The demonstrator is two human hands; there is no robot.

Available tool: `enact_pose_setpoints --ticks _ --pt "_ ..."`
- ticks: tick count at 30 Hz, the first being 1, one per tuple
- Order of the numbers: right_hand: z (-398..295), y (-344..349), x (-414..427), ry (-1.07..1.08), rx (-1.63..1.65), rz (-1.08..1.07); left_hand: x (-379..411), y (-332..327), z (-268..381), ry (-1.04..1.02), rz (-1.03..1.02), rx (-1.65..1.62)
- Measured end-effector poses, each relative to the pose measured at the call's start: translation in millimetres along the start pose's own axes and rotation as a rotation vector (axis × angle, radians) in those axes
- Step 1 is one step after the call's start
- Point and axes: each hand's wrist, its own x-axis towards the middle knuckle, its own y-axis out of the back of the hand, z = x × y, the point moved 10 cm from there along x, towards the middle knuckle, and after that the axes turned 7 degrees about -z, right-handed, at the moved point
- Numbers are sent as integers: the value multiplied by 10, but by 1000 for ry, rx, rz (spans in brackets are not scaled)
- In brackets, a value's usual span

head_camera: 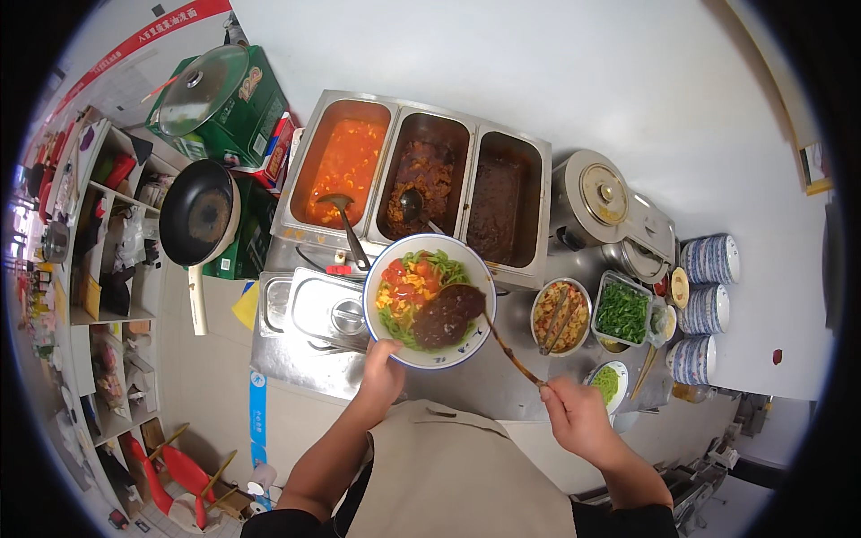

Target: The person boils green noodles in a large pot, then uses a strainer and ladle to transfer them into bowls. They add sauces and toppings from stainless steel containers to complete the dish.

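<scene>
A white bowl with a blue rim (pixel 430 363) is held at its near-left edge by my left hand (pixel 383 376). Green noodles (pixel 440 265), tomato with egg (pixel 407 279) and a dark brown sauce (pixel 440 323) lie in it. My right hand (pixel 572 410) grips the handle of a sauce-coated ladle (pixel 514 360), whose head is at the bowl's right part, over or in the dark sauce. Beyond the bowl, steel pans hold tomato-egg sauce (pixel 350 161) with a ladle (pixel 346 222), a chunky brown topping (pixel 430 168) with another ladle (pixel 412 202), and dark sauce (pixel 501 195).
Steel lids (pixel 323 302) lie left of the bowl. To the right stand a bowl of diced food with tongs (pixel 568 296), a tub of chopped greens (pixel 622 309), a small bowl of green noodles (pixel 609 383), chopsticks (pixel 646 370) and stacked bowls (pixel 706 259). A frying pan (pixel 202 215) rests on boxes at left.
</scene>
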Motion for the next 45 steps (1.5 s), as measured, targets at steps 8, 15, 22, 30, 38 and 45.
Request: enact_pose_setpoints --ticks 8,15,22,30,38,45 --pt "-351 -1 -86 219 -359 132 17 62 8 -23 -50 8" --pt "-424 137 -81 228 -321 171 33 101 -9 -30 -70 -8" --pt "-140 245 -72 64 50 177 59 113 -17 -20 -66 -7" --pt "-184 31 -64 230 -315 227 27 3 55 -41 -67 -15" --pt "-103 117 -64 225 -9 268 53 50 52 -46 -58 -20" --pt "688 277 40 -250 1293 241 -67 219 17 3 9 -39"
